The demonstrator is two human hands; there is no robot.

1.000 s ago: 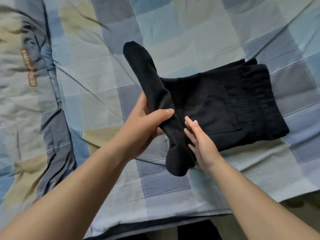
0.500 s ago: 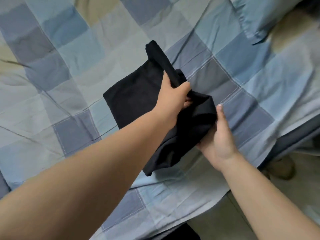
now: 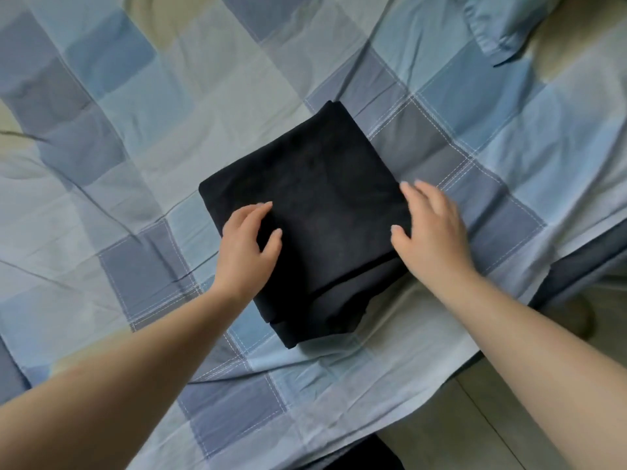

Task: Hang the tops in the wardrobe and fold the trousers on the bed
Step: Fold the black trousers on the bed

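One pair of black trousers (image 3: pixel 315 212), folded into a thick, roughly square bundle of several layers, lies on the bed (image 3: pixel 112 171) near its front edge, turned cornerwise to the view. Two hands rest on the bundle. The left hand (image 3: pixel 249 247) lies on its left edge, fingers relaxed and slightly bent, thumb spread across the top layer; it grips nothing. The right hand (image 3: pixel 432 228) lies against the right edge, fingers nearly straight and laid flat on the cloth, likewise gripping nothing. Both forearms are bare and reach in from the lower corners.

One bedsheet (image 3: pixel 492 171) covers the mattress: thin, creased cotton in a check of pale blue, grey-blue, slate and beige squares, with lines of white stitching along some seams. One pale blue pillow (image 3: pixel 498 25) shows at the upper right corner, only partly in view. A strip of pale floor (image 3: pixel 475 432) appears at the lower right beyond the bed edge. The trouser fabric is matt and soft, with rounded folded edges; the lower layers jut out unevenly at the near corner
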